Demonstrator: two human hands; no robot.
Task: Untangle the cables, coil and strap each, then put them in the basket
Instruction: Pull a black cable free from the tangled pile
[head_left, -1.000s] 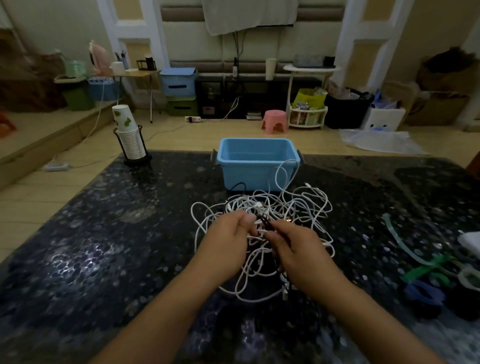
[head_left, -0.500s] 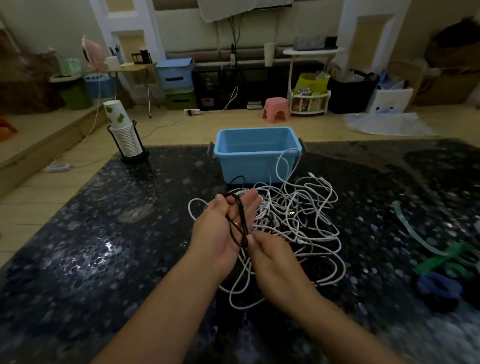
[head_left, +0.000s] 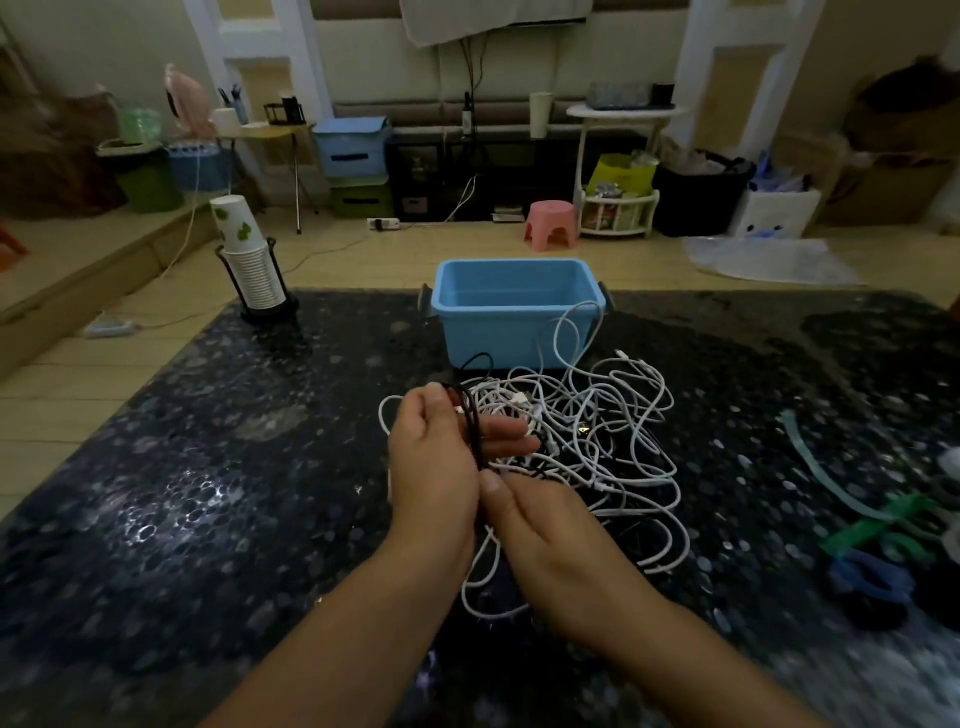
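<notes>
A tangle of white cables (head_left: 618, 415) lies on the dark table (head_left: 208, 493) just in front of an empty blue basket (head_left: 519, 332). One white loop leans against the basket's front wall. My left hand (head_left: 431, 467) is raised over the tangle's left side, palm turned right, fingers stretched out. A thin black cable (head_left: 472, 431) loops across its palm, with the thumb over it. My right hand (head_left: 545, 540) sits just below and pinches the same black cable near the heel of the left palm.
Green and blue straps (head_left: 872, 540) lie near the table's right edge. A stack of paper cups in a black holder (head_left: 254, 265) stands at the far left corner. Beyond the table are a wooden floor, a pink stool and storage bins.
Both hands drew a black cable out of the white tangle. My left hand turned palm-right with the cable looped over it, and my right hand dropped below it.
</notes>
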